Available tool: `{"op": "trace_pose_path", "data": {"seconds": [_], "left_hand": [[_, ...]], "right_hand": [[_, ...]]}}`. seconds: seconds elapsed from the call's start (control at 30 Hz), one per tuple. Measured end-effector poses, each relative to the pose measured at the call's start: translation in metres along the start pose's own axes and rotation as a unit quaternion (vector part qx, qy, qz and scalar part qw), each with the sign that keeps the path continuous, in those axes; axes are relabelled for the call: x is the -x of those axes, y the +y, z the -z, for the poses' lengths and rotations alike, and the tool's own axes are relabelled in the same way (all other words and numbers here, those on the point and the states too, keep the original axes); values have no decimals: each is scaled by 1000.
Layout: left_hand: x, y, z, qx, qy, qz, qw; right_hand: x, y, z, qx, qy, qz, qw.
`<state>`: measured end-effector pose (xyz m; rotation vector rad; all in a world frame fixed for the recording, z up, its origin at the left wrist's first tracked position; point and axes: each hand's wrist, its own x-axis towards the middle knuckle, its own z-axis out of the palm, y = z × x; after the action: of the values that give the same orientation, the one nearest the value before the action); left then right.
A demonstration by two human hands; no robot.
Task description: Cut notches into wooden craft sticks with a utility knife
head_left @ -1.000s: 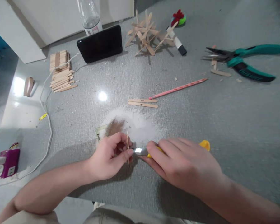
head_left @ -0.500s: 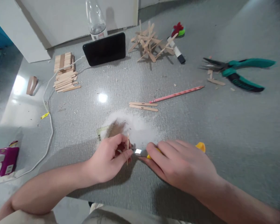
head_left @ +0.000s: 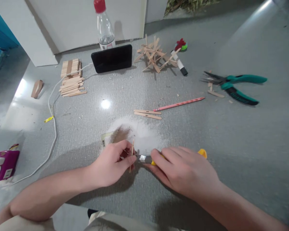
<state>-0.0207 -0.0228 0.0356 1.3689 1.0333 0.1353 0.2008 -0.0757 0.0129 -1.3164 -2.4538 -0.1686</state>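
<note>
My left hand [head_left: 115, 163] pinches a thin wooden craft stick [head_left: 133, 147] on edge between thumb and fingers. My right hand [head_left: 183, 166] is wrapped round a yellow utility knife [head_left: 202, 153]. The knife's metal blade end [head_left: 142, 158] points left and meets the stick at my left thumb; the exact contact is hidden by the fingers. Just beyond the hands lies a patch of white powder [head_left: 146, 136] with a brown area beside my left fingers. Two craft sticks [head_left: 148, 114] with dark marks lie side by side behind the powder.
A pink pencil [head_left: 180, 104] lies beyond the sticks, teal-handled pliers [head_left: 240, 78] at right. At the back are a stick structure [head_left: 155, 54], a marker [head_left: 179, 63], a phone [head_left: 112, 59], a bottle [head_left: 106, 29] and stacked sticks [head_left: 72, 85]. A white cable [head_left: 54, 134] runs down the left to a purple box [head_left: 7, 163].
The camera view has tilted up slightly, so the bottle's red cap now shows. The stick in my left hand leans a little more; both hands keep their grips.
</note>
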Motion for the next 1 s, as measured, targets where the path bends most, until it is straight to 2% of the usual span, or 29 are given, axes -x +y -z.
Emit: {"op": "trace_pose_path", "data": {"seconds": [0.13,0.2,0.33,0.47,0.63,0.77,1.0], "left_hand": [[-3,-2,14,-16,24,-10,1000],[-5,-4,23,-17,68,-10,998],[-11,-5,29,-13,69,-11,997],[-14,-6,22,0,88,-45,995],[-20,-14,14,70,92,-109,987],[-28,-20,12,112,116,-148,976],[-28,-22,15,101,142,-155,972]], "right_hand": [[5,14,7,25,-14,-1,1000],[8,27,14,71,9,-42,997],[13,43,20,79,1,-83,993],[13,42,15,54,-3,-101,993],[11,35,11,-27,-19,-152,988],[10,32,11,-94,-42,-191,976],[11,25,9,-129,-60,-215,966]]}}
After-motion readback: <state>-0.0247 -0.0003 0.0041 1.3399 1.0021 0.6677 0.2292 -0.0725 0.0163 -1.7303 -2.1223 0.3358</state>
